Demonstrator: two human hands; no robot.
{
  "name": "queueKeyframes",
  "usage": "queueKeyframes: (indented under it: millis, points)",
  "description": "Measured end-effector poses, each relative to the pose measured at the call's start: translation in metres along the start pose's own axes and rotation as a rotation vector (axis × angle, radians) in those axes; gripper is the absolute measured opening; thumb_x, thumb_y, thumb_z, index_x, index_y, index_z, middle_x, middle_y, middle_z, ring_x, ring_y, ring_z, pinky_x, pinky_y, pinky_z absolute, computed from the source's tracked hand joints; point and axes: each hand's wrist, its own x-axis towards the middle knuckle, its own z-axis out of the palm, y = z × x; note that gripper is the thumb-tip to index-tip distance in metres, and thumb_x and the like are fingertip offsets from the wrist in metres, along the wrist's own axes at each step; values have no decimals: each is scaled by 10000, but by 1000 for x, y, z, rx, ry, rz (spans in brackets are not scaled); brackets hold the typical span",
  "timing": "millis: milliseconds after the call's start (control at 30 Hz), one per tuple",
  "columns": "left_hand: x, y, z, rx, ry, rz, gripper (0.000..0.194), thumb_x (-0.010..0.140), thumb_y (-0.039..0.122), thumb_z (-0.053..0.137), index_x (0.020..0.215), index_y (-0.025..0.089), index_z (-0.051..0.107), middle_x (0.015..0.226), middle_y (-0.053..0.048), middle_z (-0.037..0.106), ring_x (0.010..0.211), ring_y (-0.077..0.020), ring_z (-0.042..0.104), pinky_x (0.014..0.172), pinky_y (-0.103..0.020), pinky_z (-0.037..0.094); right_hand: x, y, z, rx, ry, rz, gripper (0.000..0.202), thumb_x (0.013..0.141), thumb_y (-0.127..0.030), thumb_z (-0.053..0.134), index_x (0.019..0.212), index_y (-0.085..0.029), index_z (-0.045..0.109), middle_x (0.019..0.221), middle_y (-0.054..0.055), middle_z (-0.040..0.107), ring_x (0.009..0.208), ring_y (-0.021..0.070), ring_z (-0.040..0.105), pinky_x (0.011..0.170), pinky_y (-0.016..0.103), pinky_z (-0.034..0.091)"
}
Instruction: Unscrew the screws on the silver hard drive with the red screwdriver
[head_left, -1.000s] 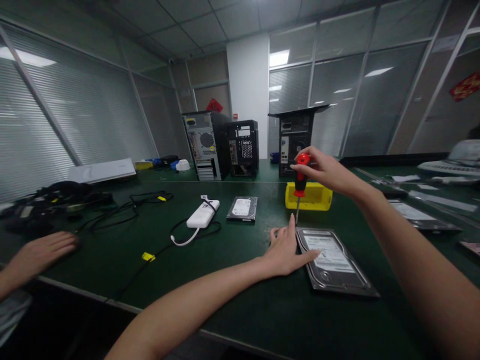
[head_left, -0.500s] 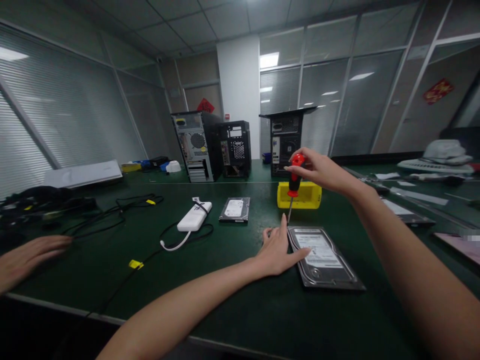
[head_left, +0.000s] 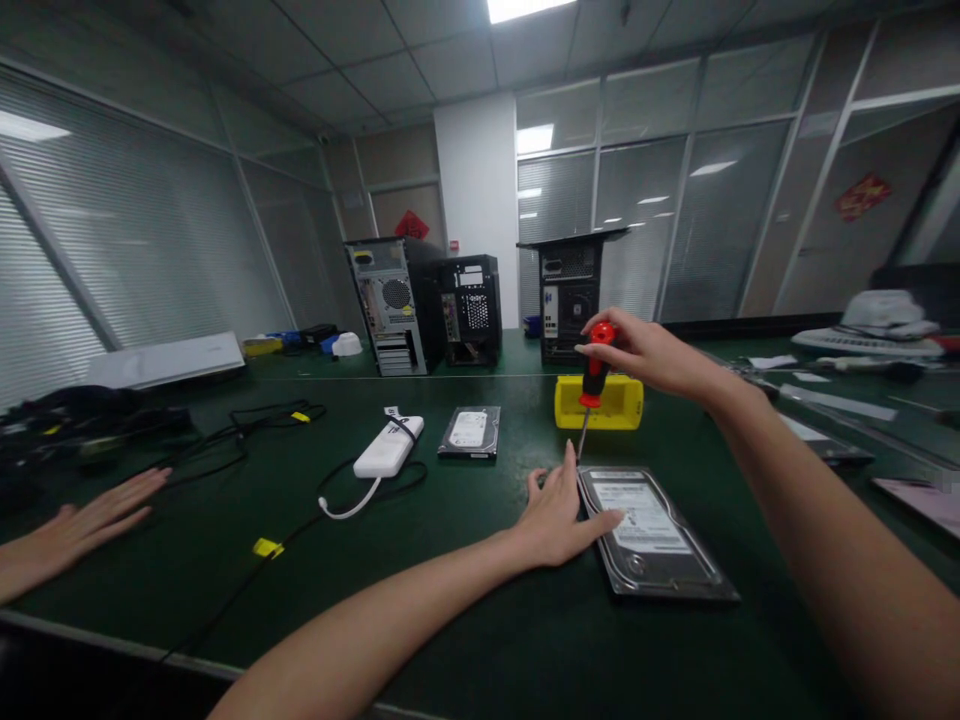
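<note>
A hard drive [head_left: 667, 560] with a white label lies flat in front of me. My left hand [head_left: 559, 515] holds its left edge, thumb over the label and index finger stretched toward the far left corner. Above that corner my right hand [head_left: 637, 350] grips a red and black screwdriver [head_left: 595, 378] by its handle. The screwdriver leans slightly, its shaft running down to the drive's corner beside my left index fingertip. Whatever the tip touches is too small to make out.
Behind the drive sits a yellow bin [head_left: 600, 403]. A second hard drive [head_left: 470, 432] and a white power strip [head_left: 388, 447] lie to the left. Computer cases [head_left: 390, 305] stand at the back. Another person's hand [head_left: 90, 525] rests at far left near black cables [head_left: 240, 440].
The view has tilted up slightly, so everything sits lower. The screwdriver leans a little more to the right at its handle. The other person's hand has come further in, fingers spread.
</note>
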Motion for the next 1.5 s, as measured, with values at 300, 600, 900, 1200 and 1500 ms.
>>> queueKeyframes:
  millis: [300, 600, 900, 1200, 1500]
  points:
    - [-1, 1, -2, -29, -11, -38, 1043, 823, 713, 362, 1491, 16, -33, 1530, -237, 208, 1416, -333, 194, 1132, -497, 56, 0, 9, -8, 128, 269, 86, 463, 849, -476, 538, 1193, -173, 471, 874, 87, 596, 714, 207, 623, 605, 334, 516]
    - [0, -1, -1, -14, 116, -25, 804, 880, 629, 383, 1434, 48, 332, 1442, -209, 414, 1339, -318, 373, 1117, -528, 166, 0, 41, -47, 410, 991, 318, 301, 865, -295, 563, 1131, -164, 508, 969, 127, 610, 600, 94, 562, 528, 281, 469]
    - [23, -25, -8, -150, 268, -43, 303, 893, 328, 524, 1078, 185, 717, 1097, -45, 717, 1033, -207, 658, 911, -273, 476, -5, 46, -63, 617, 983, 435, 95, 890, -228, 515, 847, -207, 432, 901, 81, 572, 572, 79, 571, 529, 295, 469]
    - [36, -35, -10, -224, 291, -123, 235, 830, 318, 628, 951, 164, 759, 945, -55, 757, 890, -186, 704, 809, -229, 510, -2, 31, -52, 649, 913, 364, 158, 883, -175, 540, 868, -216, 387, 762, -7, 522, 567, 113, 613, 662, 419, 534]
    - [36, -39, -8, -312, 264, -135, 285, 813, 361, 637, 950, 143, 760, 922, -81, 758, 904, -216, 697, 786, -256, 515, -6, 33, -59, 621, 931, 390, 175, 875, -165, 555, 896, -216, 388, 895, 81, 613, 654, 127, 637, 637, 395, 539]
